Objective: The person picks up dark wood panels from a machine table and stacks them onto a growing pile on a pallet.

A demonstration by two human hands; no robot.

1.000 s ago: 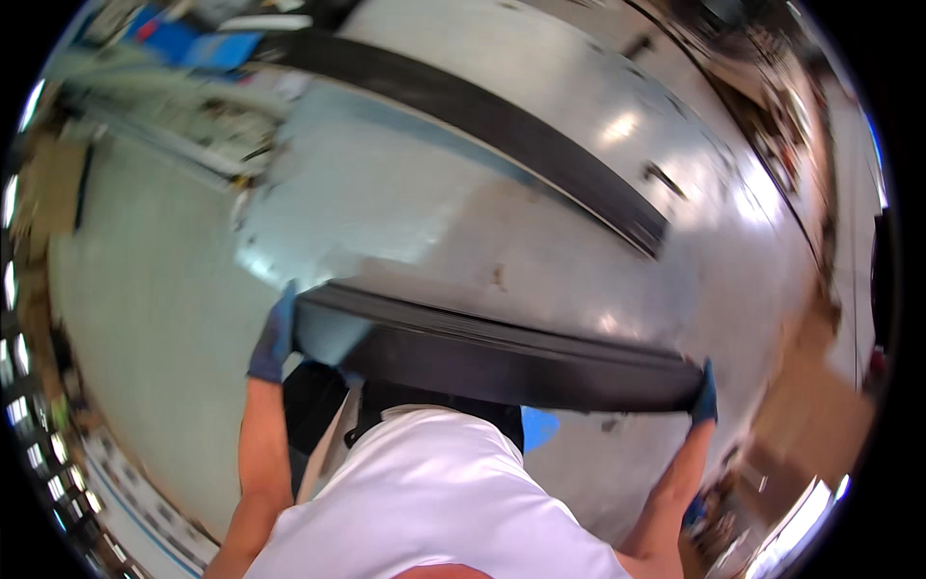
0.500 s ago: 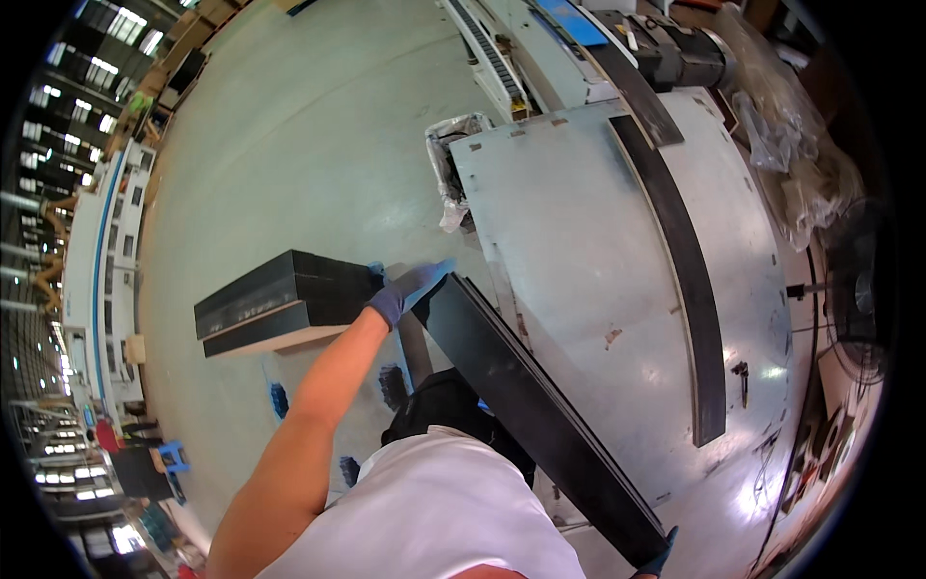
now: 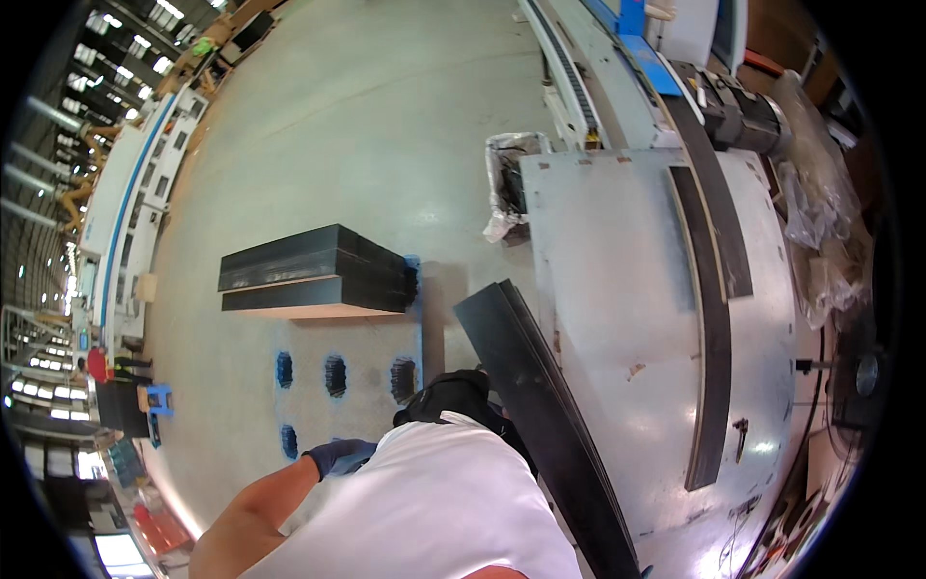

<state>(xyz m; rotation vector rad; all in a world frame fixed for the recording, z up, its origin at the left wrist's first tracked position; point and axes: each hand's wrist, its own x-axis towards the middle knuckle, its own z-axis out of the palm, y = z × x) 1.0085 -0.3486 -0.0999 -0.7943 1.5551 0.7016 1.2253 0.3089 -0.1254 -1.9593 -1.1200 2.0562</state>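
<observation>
Black board stack (image 3: pixel 545 425), centre to lower right, beside table's (image 3: pixel 617 261) left edge | left hand (image 3: pixel 340 456), lower left-centre, off stack; grip: cannot tell | right hand (image 3: pixel 645 571), bottom edge, mostly hidden; grip: cannot tell | floor (image 3: pixel 386 135) stretching across upper centre

one slanting bundle (image 3: pixel 552 405) and two loose strips (image 3: pixel 715 367) show.

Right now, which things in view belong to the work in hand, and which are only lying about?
Probably in the work:
dark board bundle, at the right hand
stacked dark boards
pale table

Seemingly just lying about:
crumpled clear plastic
small dark object
</observation>
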